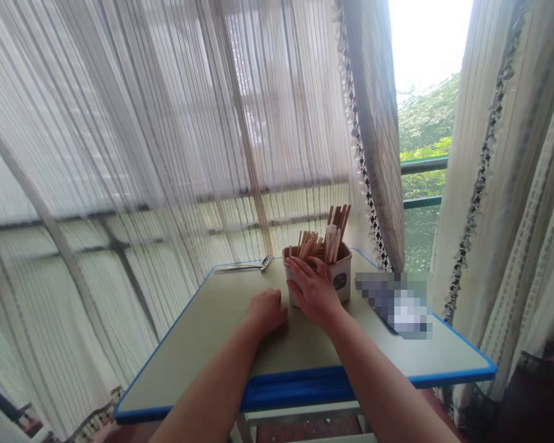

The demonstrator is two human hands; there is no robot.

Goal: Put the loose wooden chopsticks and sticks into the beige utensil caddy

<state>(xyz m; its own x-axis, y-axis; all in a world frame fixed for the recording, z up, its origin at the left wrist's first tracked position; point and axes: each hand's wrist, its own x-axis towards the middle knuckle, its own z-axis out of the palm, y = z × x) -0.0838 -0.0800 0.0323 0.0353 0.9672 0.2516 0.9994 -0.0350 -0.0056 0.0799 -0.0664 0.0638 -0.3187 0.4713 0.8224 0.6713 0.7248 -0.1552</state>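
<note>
A pale box with a brown rim and a dark label stands near the far side of the table. Upright in it are a bunch of short thin wooden sticks and several taller, darker sticks. Against the front of this box lies my right hand, fingers stretched out and apart, some reaching its rim. My left hand rests on the tabletop just left of the box, curled into a fist, with nothing showing from it.
A slotted metal utensil lies at the table's back left. Right of the box is a blurred flat item. The pale table has a blue edge. Sheer curtains hang close behind it.
</note>
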